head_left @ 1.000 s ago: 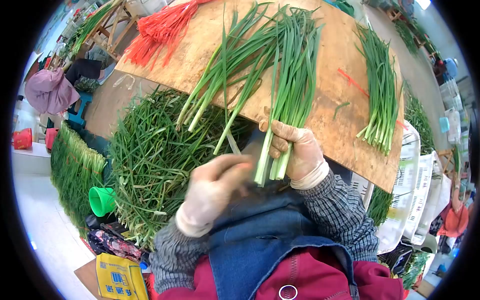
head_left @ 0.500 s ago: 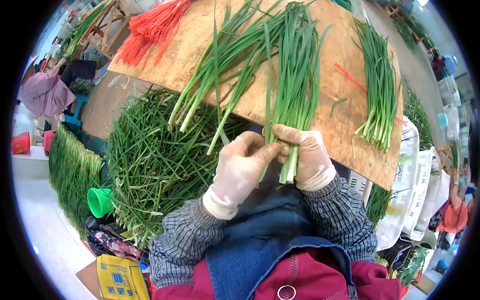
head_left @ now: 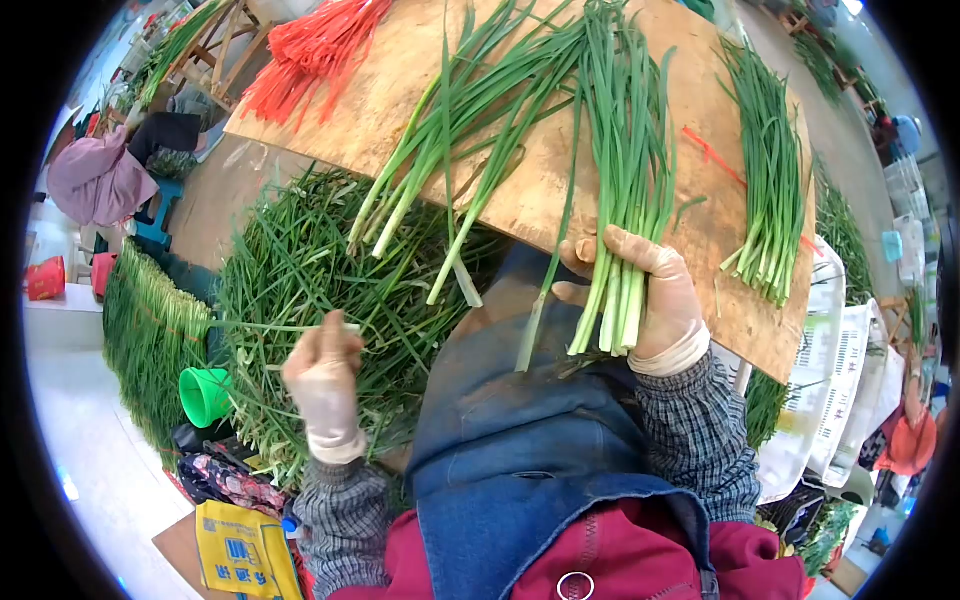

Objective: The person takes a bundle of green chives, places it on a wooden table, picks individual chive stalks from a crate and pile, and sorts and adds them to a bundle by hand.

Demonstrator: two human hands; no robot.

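Note:
My right hand (head_left: pixel 665 295), in a thin pale glove, is closed around the lower stalks of a bunch of garlic chives (head_left: pixel 632 170). The leaves of that bunch lie across the wooden board, and its white ends stick out below my fingers. A single chive stalk (head_left: pixel 548 285) hangs apart just left of the bunch. Out to the left, my left hand (head_left: pixel 325 375), also gloved, pinches a thin chive leaf (head_left: pixel 265 326) above the heap of loose leaves (head_left: pixel 300 270). More loose chives (head_left: pixel 470 150) lie on the board's left part, their ends over the edge.
On the wooden board (head_left: pixel 350 150) are red ties (head_left: pixel 315 55) at the far left and another chive bunch (head_left: pixel 765 180) at right. A green cup (head_left: pixel 204 397) and upright chives (head_left: pixel 150 320) stand left. White crates (head_left: pixel 820 370) stand right. A person (head_left: pixel 100 180) sits at far left.
My left hand has moved away from the bunch, down and left over the heap, with a thin leaf. My right hand keeps the bunch, shifted slightly right.

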